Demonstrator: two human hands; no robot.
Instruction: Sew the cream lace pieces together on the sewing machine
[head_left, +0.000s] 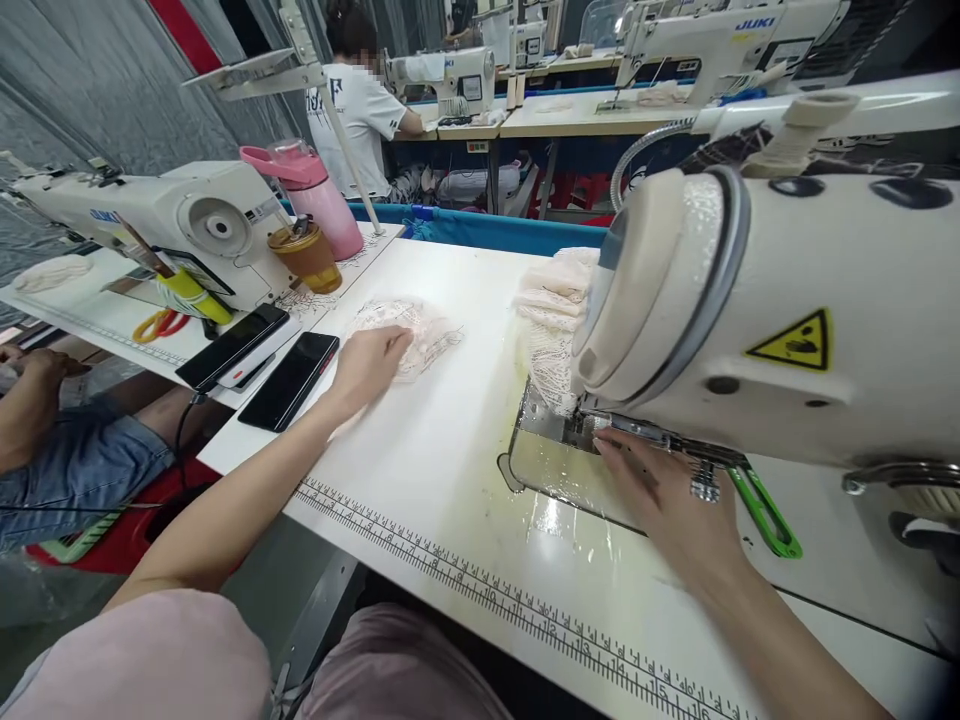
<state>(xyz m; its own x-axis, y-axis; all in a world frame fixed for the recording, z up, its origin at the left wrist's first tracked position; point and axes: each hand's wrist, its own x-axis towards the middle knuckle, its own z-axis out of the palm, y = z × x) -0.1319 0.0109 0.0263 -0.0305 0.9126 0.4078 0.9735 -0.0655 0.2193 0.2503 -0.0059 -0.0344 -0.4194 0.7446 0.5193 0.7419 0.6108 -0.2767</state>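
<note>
A small pale lace lies crumpled left of centre on the white surface, its longer side roughly left to right, with the nearer left hand over its left part, fingertips pinching it. Right of it, a second lace runs down to the sewing machine; the right hand reaches there from lower right, its grip partly hidden, so I cannot tell whether it pinches anything.

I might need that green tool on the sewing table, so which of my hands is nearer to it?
Right. Your right hand is just left of the green tool, beside the presser foot; your left hand is farther off, on the lace piece.
</note>
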